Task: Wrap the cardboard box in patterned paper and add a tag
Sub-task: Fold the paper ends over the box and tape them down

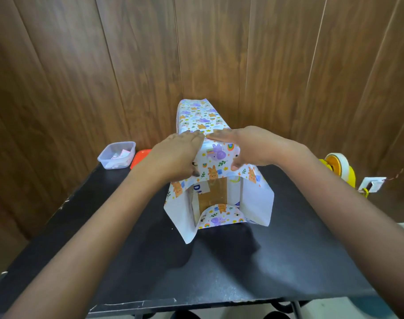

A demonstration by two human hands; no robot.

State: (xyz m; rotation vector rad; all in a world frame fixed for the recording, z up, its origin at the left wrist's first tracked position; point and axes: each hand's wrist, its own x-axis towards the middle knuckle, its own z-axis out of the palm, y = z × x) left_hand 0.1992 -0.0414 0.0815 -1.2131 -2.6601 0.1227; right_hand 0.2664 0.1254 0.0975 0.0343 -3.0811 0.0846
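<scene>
A long cardboard box (212, 194) lies on the black table (219, 268), its length running away from me, covered in white patterned paper (202, 116) with animals and rainbows. The near end is open: brown cardboard shows between two white side flaps and a small bottom flap curling up. My left hand (175, 155) and my right hand (249, 146) lie flat on the box's top near end, fingertips almost meeting. Both thumbs press the top flap down over the edge. No tag is recognisable.
A clear plastic tub (117, 154) with small items stands at the table's back left, an orange-red lid (140, 157) beside it. A yellow tape dispenser (339, 168) sits at the right edge. A wooden panel wall rises right behind the box.
</scene>
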